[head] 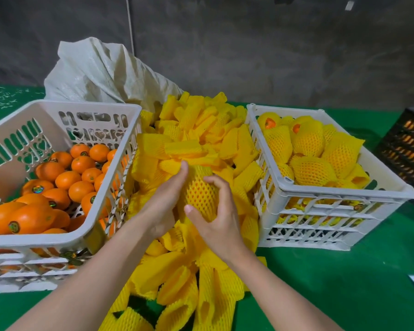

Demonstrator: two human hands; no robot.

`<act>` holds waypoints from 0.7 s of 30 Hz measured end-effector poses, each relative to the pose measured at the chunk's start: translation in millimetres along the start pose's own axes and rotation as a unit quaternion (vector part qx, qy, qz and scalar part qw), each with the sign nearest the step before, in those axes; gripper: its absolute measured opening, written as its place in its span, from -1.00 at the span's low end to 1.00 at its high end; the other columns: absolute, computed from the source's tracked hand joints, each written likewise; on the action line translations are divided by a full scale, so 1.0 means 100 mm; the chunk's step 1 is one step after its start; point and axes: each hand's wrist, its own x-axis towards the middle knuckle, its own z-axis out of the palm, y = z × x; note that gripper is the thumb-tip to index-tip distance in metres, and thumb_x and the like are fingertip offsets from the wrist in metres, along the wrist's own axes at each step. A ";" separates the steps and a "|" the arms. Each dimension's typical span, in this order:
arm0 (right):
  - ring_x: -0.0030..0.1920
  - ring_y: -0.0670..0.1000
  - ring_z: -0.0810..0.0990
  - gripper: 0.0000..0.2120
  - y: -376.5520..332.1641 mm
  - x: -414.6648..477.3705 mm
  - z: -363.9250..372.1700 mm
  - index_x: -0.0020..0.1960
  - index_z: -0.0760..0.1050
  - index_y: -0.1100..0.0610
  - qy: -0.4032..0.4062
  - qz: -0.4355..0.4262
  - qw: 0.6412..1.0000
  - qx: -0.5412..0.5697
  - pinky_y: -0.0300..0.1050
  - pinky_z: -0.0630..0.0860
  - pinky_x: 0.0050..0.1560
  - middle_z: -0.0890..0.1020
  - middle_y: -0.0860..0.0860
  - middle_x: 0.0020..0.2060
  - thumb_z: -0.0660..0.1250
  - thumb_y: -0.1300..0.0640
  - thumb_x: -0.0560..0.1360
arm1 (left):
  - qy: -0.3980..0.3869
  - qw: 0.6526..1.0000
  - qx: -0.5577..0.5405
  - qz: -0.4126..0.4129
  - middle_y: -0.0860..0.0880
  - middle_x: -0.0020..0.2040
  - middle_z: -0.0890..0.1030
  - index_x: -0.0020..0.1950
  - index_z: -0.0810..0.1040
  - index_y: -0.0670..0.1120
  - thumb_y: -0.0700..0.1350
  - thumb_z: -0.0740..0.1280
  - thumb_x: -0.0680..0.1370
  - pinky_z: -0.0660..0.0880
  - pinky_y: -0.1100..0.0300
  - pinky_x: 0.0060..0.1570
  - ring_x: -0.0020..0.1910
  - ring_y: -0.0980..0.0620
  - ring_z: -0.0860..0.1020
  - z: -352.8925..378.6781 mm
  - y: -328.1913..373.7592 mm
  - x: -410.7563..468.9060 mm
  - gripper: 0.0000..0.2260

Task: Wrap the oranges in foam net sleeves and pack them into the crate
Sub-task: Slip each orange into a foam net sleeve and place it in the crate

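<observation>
Left hand (163, 201) and right hand (221, 218) are both gripping one orange stretched inside a yellow foam net sleeve (201, 194), fingers curling round it from either side. It's sitting just over the loose pile of yellow foam sleeves (201, 125). That pile is lying on the green table cover (344, 283) between two crates. The white plastic crate of bare oranges (89, 105) is sitting left. The white plastic crate of sleeved oranges (332, 190) is sitting right.

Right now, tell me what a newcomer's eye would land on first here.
The bright yellow heap of foam net sleeves fills the middle, where the left hand and right hand grip a sleeved orange. Bare oranges glow in the left crate; wrapped oranges fill the right crate.
</observation>
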 end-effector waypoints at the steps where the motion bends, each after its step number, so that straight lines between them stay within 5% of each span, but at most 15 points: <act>1: 0.31 -0.14 0.34 -0.49 0.00 0.01 -0.02 0.24 0.24 -0.15 -0.006 0.005 1.000 0.002 -0.25 0.33 0.27 0.40 -0.05 0.24 0.39 0.02 0.38 | -0.006 1.000 -0.006 -0.014 0.04 0.02 0.68 0.16 0.54 -0.05 0.13 0.15 0.57 0.51 0.11 0.02 -0.03 0.10 0.64 0.00 0.00 -0.01 -0.66; 3: 0.30 -0.16 0.35 -0.40 -0.01 0.02 -0.04 0.29 0.25 -0.12 -0.013 0.010 1.000 0.006 -0.31 0.34 0.24 0.40 -0.04 0.26 0.43 0.05 0.34 | -0.005 0.999 0.052 -0.002 0.08 0.19 0.59 0.33 0.43 -0.05 0.07 0.12 0.62 0.48 0.17 0.12 0.10 0.12 0.57 0.04 -0.02 -0.04 -0.64; 6: 0.21 -0.12 0.43 -0.46 0.01 0.07 -0.09 0.22 0.37 -0.03 0.000 0.007 1.000 0.005 -0.27 0.41 0.16 0.46 0.02 0.18 0.46 0.08 0.28 | 0.004 0.967 0.245 0.075 0.30 0.25 0.38 0.45 0.22 0.01 0.05 0.06 0.63 0.34 0.53 0.04 0.15 0.29 0.45 0.09 -0.03 -0.05 -0.61; 9: 0.11 -0.19 0.42 -0.50 0.01 0.19 -0.23 0.16 0.43 0.01 -0.002 0.012 0.999 -0.030 -0.45 0.34 0.05 0.46 0.01 0.12 0.44 0.07 0.24 | 0.001 0.930 0.343 0.133 0.08 0.39 0.37 0.46 0.28 -0.09 0.09 0.05 0.58 0.26 0.29 0.30 0.37 0.08 0.35 0.09 0.01 -0.01 -0.51; 13: 0.09 -0.38 0.33 -0.48 -0.01 0.63 -0.68 0.16 0.39 -0.10 0.116 -0.019 0.989 -0.087 -0.59 0.24 0.01 0.41 0.00 0.16 0.52 0.03 0.28 | 0.037 0.918 0.355 0.176 0.04 0.13 0.59 0.24 0.47 0.03 0.16 0.11 0.49 0.47 -0.06 0.12 0.06 0.05 0.57 -0.01 0.07 0.00 -0.59; 18: 0.17 0.14 0.44 -0.45 0.20 1.13 -1.39 0.23 0.37 -0.08 0.156 0.114 0.936 -0.295 -0.04 0.46 0.08 0.33 0.07 0.26 0.51 0.04 0.32 | 0.076 0.924 0.334 0.172 0.07 0.00 0.63 -0.05 0.54 0.15 0.10 0.21 0.48 0.52 -0.13 0.08 -0.08 0.11 0.63 -0.15 0.07 0.01 -0.85; 21: 0.19 0.24 0.40 -0.47 0.41 1.11 -1.53 0.24 0.32 -0.11 0.109 0.202 0.901 -0.369 -0.01 0.39 0.06 0.30 0.09 0.27 0.47 -0.01 0.35 | 0.075 0.924 0.330 0.180 0.05 -0.02 0.65 -0.06 0.56 0.11 0.10 0.24 0.44 0.55 -0.09 0.05 -0.16 0.18 0.64 -0.14 0.04 -0.01 -0.83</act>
